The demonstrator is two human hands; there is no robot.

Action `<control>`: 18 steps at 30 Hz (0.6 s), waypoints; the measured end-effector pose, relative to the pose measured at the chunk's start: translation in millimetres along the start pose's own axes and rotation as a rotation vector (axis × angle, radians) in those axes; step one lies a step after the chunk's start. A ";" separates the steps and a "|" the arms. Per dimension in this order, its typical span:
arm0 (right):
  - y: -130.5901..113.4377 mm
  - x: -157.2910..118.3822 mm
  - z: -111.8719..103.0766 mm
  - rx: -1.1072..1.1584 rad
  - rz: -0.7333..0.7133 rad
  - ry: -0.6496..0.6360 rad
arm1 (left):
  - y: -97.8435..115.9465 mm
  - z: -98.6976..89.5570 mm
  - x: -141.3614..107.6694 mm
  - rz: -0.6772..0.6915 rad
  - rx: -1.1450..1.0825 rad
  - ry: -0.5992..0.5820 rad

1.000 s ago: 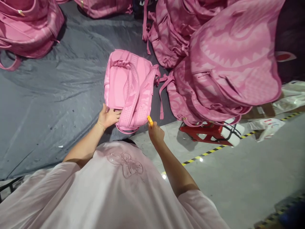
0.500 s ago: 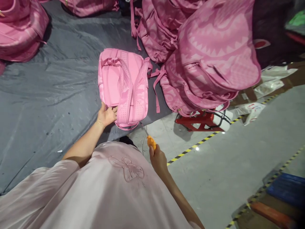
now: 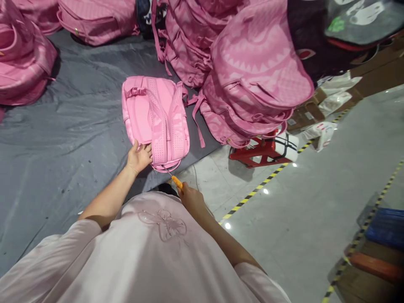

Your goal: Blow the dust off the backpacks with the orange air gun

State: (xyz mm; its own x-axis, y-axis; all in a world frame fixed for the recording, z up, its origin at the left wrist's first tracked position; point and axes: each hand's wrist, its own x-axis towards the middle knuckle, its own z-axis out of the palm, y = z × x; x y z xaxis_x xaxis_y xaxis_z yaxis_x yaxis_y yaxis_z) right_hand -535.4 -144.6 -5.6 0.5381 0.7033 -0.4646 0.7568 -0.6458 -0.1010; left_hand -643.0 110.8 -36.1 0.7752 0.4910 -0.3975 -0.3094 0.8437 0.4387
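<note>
A small pink backpack (image 3: 142,113) lies on the grey cloth (image 3: 78,134) with its straps facing up. Beside its lower left edge is my left hand (image 3: 139,159), palm up and fingers spread, the fingertips touching the bag. My right hand (image 3: 190,198) is closed around an orange-handled tool (image 3: 177,182). The tool's thin metal shaft points at the bag's lower edge, close to the pink loop there. Whether the tip touches the bag is too small to tell.
Larger pink backpacks (image 3: 249,71) are heaped to the right, more pink bags (image 3: 97,21) lie at the back and left. A red stool (image 3: 255,153) with a white top stands on the floor, near yellow-black tape (image 3: 265,182). Cardboard boxes (image 3: 307,113) are farther right.
My right hand has moved left with the orange-handled tool, bringing it to the bag's lower edge. The view has shifted, and my left hand remains beside the bag.
</note>
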 end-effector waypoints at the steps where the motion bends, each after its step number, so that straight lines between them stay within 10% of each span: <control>1: 2.1 4.4 0.4 -0.017 0.033 0.008 | -0.4 2.0 -1.8 0.000 0.060 0.059; 6: 16.6 21.2 6.9 -0.022 0.172 0.035 | -20.8 22.9 -25.6 0.321 0.847 0.509; 12: 15.7 22.8 16.6 0.087 0.093 -0.011 | -74.0 34.4 8.0 0.558 1.988 -0.054; 18: 34.3 35.1 18.8 0.178 0.069 0.014 | -71.9 34.9 54.9 0.541 2.044 0.038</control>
State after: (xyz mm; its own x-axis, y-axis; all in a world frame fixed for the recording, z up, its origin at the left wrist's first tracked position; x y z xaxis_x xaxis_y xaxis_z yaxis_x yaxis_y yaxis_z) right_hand -497.5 -147.7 -41.9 0.5927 0.6586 -0.4637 0.6406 -0.7344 -0.2242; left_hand -559.0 69.5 -61.3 0.8201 0.5708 0.0399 0.4701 -0.7119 0.5217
